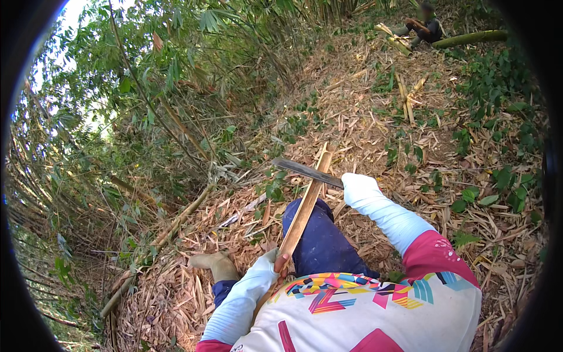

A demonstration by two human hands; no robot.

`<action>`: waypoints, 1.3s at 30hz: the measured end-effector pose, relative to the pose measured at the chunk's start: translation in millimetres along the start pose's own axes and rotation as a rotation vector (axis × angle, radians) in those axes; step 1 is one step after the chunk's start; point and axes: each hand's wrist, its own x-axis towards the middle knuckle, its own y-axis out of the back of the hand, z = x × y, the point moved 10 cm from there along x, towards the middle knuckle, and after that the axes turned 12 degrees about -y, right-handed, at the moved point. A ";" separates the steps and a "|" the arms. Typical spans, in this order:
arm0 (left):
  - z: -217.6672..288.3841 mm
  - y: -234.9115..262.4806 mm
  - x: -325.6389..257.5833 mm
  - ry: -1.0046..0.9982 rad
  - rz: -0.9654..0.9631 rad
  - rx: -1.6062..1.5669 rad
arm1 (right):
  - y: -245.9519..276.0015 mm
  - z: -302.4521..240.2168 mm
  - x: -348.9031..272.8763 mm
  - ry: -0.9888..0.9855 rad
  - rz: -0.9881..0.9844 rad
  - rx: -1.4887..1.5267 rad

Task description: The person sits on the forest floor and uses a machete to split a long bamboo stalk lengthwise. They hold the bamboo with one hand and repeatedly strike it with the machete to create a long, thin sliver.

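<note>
Left hand, in a pale glove, was closed round the near end of a split bamboo slat, thumb showing on the upper face; the grip looked firm and low on the piece, close to the person's lap. Right hand, also gloved, was wrapped round the handle of a dark-bladed knife; the handle itself was hidden inside the fist. The blade lay across the slat near its far end, touching it or just above it — I could not tell which. By my reading the step in hand was trimming or shaving the slat, with the blade placed for a stroke. The next move would call for a steady hold on the near end and a stroke kept away from the left hand and the knee beneath. The slat's long axis ran from the lap up and away, tilted slightly to the person's right, its far tip pointing out over the leaf-littered slope. The knife ran roughly crosswise to it, tip toward the person's left. A boot rested on the litter just left of the slat. Well apart, at the upper edge of the slope, another person sat beside cut bamboo lengths.
</note>
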 end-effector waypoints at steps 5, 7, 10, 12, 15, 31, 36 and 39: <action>-15.9 0.1 -4.3 -0.019 0.015 -0.040 | -36.0 -34.9 -28.5 0.201 -0.150 -0.263; -31.6 3.8 -8.3 -0.025 0.029 -0.006 | -23.9 -28.4 -14.9 0.076 -0.220 -0.259; -4.0 4.3 -28.5 -0.115 0.026 0.097 | 6.7 16.0 14.8 -0.052 0.003 -0.099; 4.9 5.4 -30.7 -0.128 0.037 0.114 | 4.3 11.2 13.8 -0.016 0.019 -0.085; -18.1 8.8 -32.3 -0.088 0.040 0.074 | -20.0 -32.2 -17.3 0.127 -0.195 -0.309; -87.4 31.3 -33.4 -0.113 0.043 0.050 | 17.7 31.8 26.7 -0.124 0.092 -0.001; -99.6 33.1 -47.3 -0.013 0.080 -0.001 | 14.1 63.5 23.3 -0.271 0.042 -0.009; -98.0 43.2 -40.3 -0.056 0.108 -0.011 | 8.1 87.2 24.1 -0.362 0.109 0.130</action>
